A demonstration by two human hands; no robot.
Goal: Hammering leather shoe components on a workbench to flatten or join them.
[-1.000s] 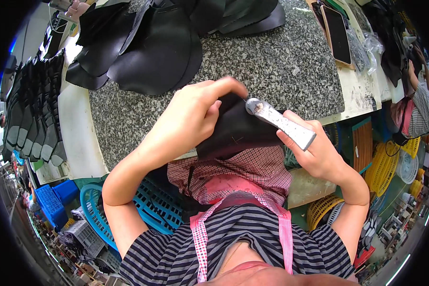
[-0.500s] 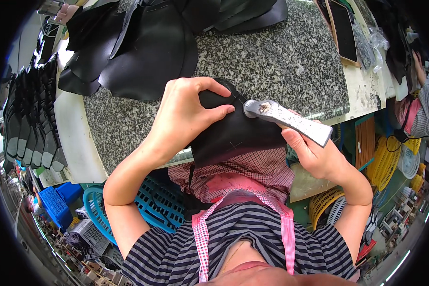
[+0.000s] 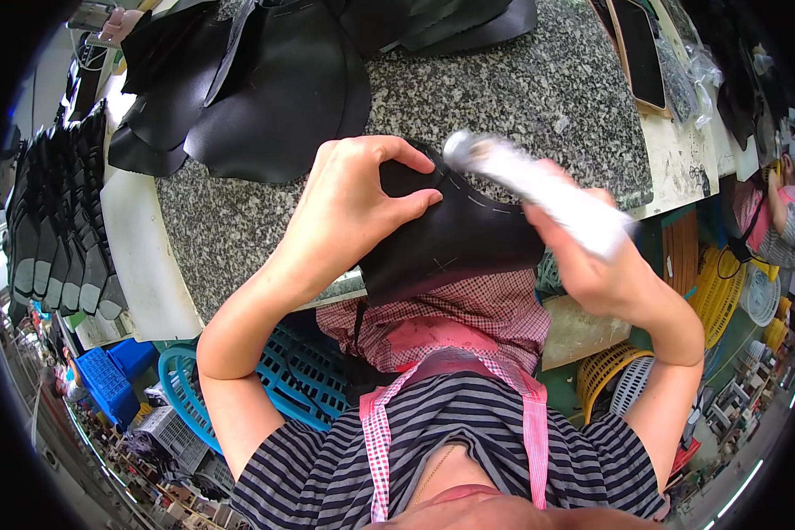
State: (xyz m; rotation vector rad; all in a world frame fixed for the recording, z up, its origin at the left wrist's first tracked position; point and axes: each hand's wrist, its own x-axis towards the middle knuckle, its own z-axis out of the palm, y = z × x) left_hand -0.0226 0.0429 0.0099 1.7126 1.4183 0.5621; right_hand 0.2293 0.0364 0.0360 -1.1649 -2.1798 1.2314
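Note:
A black leather piece point(image 3: 455, 243) lies over the near edge of the speckled stone slab point(image 3: 583, 124), with white stitch marks along its curved edge and a small cross mark. My left hand point(image 3: 349, 190) holds it, thumb and forefinger bent onto the leather on either side of a seam, their tips a little apart. In my right hand point(image 3: 592, 274) is a metal hammer point(image 3: 539, 185), smeared by motion. Its round face is just above and right of my left fingertips, near the leather's far edge. My right fingers wrap round the hammer and are partly hidden.
Several black leather pieces point(image 3: 278, 97) are heaped at the slab's far left. A phone point(image 3: 636, 53) rests at the far right beside clear plastic. Stacked dark parts point(image 3: 62, 221) stand at the left. Blue point(image 3: 296, 380) and yellow baskets point(image 3: 601, 375) sit below the table.
The hammer has lifted off the leather seam and moved slightly away, and my right hand has shifted right with it. My left hand and the leather have moved slightly right.

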